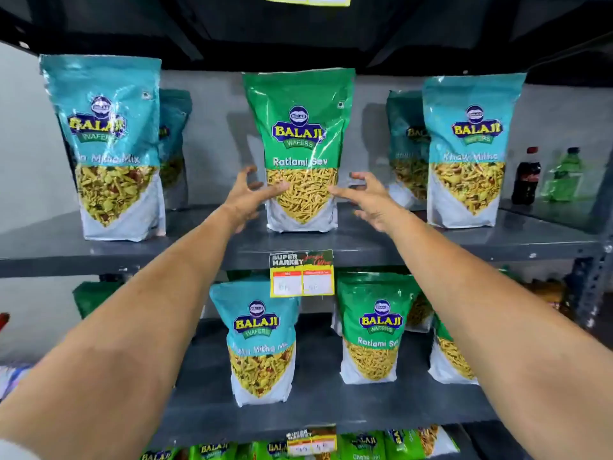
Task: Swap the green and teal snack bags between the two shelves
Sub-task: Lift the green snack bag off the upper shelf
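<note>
Fingers (247, 174) on both hands are spread apart, one hand each side of the green bag (300, 144), so it stands straight mid upper shelf (365, 240), near the front edge.

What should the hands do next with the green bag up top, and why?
Probably close in and grip the green bag. The left hand and right hand are open on either side of it, at most brushing it, and it stands on the upper shelf.
</note>
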`<state>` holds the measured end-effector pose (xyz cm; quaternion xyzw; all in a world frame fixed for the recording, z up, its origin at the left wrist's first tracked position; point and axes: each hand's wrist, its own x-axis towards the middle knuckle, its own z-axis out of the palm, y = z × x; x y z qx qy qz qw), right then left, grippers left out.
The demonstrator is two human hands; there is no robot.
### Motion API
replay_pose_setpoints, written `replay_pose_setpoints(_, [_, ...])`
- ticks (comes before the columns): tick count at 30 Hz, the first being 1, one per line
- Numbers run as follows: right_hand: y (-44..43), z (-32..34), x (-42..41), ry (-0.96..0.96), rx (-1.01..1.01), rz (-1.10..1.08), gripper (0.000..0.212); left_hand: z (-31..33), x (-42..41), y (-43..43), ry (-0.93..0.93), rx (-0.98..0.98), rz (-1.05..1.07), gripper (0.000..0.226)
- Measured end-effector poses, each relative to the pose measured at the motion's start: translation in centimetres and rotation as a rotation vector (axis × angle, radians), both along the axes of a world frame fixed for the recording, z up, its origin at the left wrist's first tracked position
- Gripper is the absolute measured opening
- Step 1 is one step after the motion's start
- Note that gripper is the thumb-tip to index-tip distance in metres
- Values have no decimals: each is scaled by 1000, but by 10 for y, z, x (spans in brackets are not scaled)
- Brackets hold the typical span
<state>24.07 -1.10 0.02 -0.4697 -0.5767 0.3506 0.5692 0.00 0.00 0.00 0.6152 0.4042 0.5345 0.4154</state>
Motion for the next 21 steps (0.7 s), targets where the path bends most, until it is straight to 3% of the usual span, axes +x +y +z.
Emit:
replay_pose_setpoints(3, [19,-3,0,-19,-29,48,110,-1,2,15,29,-7,-70,93])
replay_pose_setpoints(11, [41,-1,-13,-57,-27,138,73,-2,-3,40,-7,30,-154,68])
replay_pose_setpoints(21, [-47,18,-16,-26,5,132,70,23,-18,-44,95,78,-199,78])
